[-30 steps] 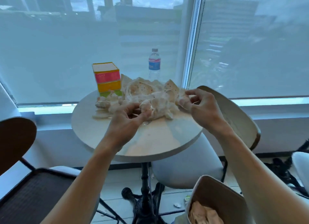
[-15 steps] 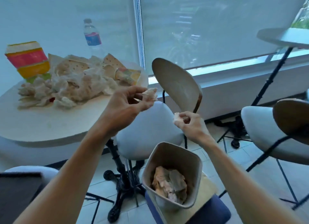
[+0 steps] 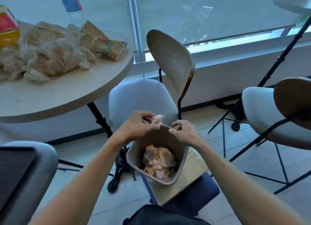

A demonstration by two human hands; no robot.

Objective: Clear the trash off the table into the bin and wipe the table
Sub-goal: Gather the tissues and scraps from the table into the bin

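Observation:
A beige bin [image 3: 133, 159] with crumpled paper inside stands on a blue stool below me. My left hand [image 3: 138, 125] hovers over the bin's far rim, pinching a small crumpled tissue [image 3: 157, 118]. My right hand [image 3: 182, 130] is beside it over the rim, fingers closed on a very small scrap that I can barely make out. On the round table [image 3: 55, 97] at the upper left lies a heap of crumpled tissues and wrappers [image 3: 50, 55], with a flattened juice carton [image 3: 112, 48] at its right end.
A water bottle [image 3: 73, 7] and a colourful box [image 3: 7, 28] stand at the table's back. A grey chair [image 3: 141, 97] sits between table and bin. Another chair [image 3: 269, 113] and a second table's legs are at the right. A dark seat [image 3: 16, 172] is at the lower left.
My view swung from the table down to the bin. Both hands carried their scraps away from the heap and now hang over the bin's far rim, closer together.

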